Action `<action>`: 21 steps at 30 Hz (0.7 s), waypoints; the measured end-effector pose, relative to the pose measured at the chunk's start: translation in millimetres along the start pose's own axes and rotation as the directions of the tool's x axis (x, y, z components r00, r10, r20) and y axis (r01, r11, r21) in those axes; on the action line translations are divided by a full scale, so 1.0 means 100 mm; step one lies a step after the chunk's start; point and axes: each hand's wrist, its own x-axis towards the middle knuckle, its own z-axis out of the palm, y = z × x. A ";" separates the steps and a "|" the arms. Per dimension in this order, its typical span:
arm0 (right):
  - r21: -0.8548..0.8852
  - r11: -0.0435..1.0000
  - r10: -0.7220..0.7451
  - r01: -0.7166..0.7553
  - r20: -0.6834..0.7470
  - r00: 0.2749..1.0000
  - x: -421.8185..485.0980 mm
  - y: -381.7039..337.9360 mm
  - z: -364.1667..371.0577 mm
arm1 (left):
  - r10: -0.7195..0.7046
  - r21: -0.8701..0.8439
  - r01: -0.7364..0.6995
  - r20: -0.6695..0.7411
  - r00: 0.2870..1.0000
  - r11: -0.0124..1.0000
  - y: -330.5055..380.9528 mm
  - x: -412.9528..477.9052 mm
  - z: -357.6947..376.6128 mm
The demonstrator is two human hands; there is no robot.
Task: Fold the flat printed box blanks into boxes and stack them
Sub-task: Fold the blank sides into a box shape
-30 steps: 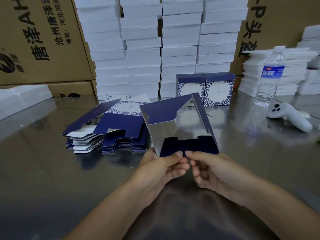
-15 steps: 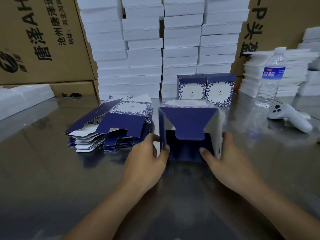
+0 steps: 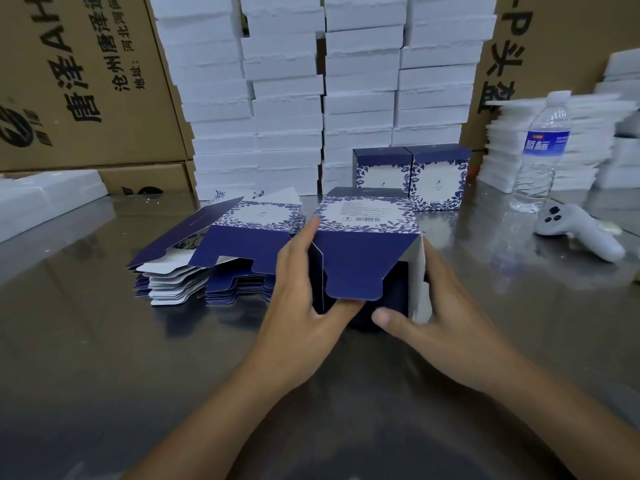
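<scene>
Left hand (image 3: pixel 300 306) and right hand (image 3: pixel 450 315) clasp the half-folded box (image 3: pixel 363 216) from opposite sides

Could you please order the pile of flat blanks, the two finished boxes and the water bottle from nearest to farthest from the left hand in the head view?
1. pile of flat blanks, just left of the left hand.
2. two finished boxes, behind and to the right.
3. water bottle, far back right.
</scene>
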 end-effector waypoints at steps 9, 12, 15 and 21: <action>0.129 0.988 -0.072 0.088 -0.125 0.990 0.06 0.22 -0.09 | -0.088 -0.099 0.077 -0.114 0.990 0.992 -0.02 0.06 -0.06; 0.120 0.990 -0.037 0.067 -0.233 0.972 0.10 0.24 -0.09 | -0.073 -0.098 0.063 -0.099 0.992 0.993 -0.01 0.04 -0.03; 0.094 0.993 -0.039 0.069 -0.294 0.955 0.11 0.26 -0.09 | -0.042 -0.058 0.038 -0.070 0.997 0.998 -0.02 0.01 -0.03; -0.205 0.975 -0.164 0.090 -0.381 0.910 0.12 0.25 -0.12 | -0.005 0.042 0.007 -0.030 1.000 0.999 0.02 -0.01 0.00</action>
